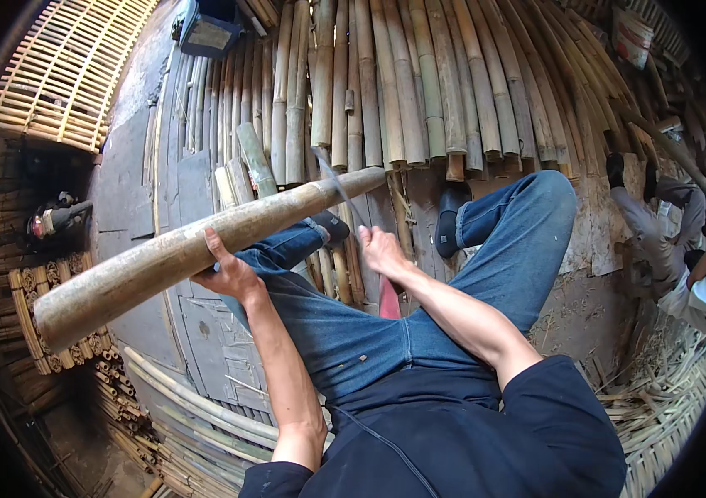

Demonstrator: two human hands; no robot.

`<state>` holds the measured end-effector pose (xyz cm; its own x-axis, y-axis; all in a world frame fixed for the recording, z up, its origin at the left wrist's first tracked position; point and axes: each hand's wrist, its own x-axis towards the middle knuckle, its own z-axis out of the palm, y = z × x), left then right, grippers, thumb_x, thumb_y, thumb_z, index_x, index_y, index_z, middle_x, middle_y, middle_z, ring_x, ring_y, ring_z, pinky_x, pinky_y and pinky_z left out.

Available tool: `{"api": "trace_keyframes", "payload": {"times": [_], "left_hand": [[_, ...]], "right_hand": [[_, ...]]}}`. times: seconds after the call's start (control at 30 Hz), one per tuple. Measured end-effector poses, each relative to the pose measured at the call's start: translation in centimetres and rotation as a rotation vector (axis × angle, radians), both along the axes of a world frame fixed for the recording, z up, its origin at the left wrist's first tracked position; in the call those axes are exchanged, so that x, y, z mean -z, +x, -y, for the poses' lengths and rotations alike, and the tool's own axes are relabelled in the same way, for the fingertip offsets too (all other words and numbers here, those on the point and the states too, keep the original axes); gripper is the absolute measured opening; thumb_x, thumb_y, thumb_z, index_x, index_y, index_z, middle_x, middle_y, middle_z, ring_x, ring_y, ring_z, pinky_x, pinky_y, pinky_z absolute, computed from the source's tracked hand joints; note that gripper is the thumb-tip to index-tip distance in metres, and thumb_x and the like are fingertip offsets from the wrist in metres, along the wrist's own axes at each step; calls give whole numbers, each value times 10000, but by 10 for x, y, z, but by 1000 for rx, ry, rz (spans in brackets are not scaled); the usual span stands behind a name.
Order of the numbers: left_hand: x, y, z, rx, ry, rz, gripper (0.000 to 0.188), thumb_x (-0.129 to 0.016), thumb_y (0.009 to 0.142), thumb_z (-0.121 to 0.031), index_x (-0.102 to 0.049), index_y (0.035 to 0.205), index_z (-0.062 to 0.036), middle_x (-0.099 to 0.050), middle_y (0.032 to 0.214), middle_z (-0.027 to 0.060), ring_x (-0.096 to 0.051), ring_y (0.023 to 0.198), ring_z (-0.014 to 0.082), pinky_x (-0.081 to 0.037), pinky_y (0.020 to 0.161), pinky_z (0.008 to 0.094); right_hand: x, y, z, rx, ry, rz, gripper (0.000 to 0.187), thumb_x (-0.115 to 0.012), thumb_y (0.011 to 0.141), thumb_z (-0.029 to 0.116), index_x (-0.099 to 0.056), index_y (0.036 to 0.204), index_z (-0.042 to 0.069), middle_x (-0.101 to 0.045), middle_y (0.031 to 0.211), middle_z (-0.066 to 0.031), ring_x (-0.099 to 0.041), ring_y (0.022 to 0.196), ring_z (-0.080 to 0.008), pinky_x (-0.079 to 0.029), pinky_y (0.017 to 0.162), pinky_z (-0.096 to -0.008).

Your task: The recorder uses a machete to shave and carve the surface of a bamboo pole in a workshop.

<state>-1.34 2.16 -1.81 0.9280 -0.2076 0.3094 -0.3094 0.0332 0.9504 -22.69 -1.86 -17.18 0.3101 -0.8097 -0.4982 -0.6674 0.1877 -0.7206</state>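
Note:
A thick bamboo pole (137, 270) lies slantwise over my lap, its wide end at the left and its narrower end near my feet. My left hand (235, 274) is closed round it from below, with the thumb along its side. My right hand (384, 253) is closed on a knife, whose long narrow blade (336, 184) crosses the pole close to the far end. The fingers hide the grip. Below that hand a red piece (389, 299) shows; I cannot tell whether it belongs to the knife.
Rows of bamboo poles (411, 83) lie side by side ahead of my feet. Short bamboo pieces (255, 159) lie behind the pole. Bundled bamboo (50, 307) and a slatted panel (71, 66) are at the left, a dark blue container (210, 35) at the back. Another person (681, 224) sits at the right.

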Motion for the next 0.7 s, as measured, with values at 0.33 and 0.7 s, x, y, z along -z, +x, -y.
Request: {"api": "trace_keyframes", "payload": {"times": [0.33, 0.7], "left_hand": [[0, 17, 8, 38, -23, 5, 821, -852, 800, -243, -361, 1388, 51, -506, 1363, 201, -547, 1205, 267, -428, 1109, 415], [3, 64, 19, 116, -269, -151, 543, -812, 731, -103, -559, 1186, 51, -591, 1160, 113, -598, 1028, 225, -496, 963, 364]], "right_hand": [[-4, -13, -12, -47, 5, 75, 438, -601, 822, 220, -541, 1103, -111, -670, 891, -322, -673, 877, -462, -539, 815, -502], [41, -26, 19, 639, 686, 470, 160, -567, 861, 93, -612, 886, -59, -649, 736, -116, -610, 558, -188, -520, 487, -323]]}}
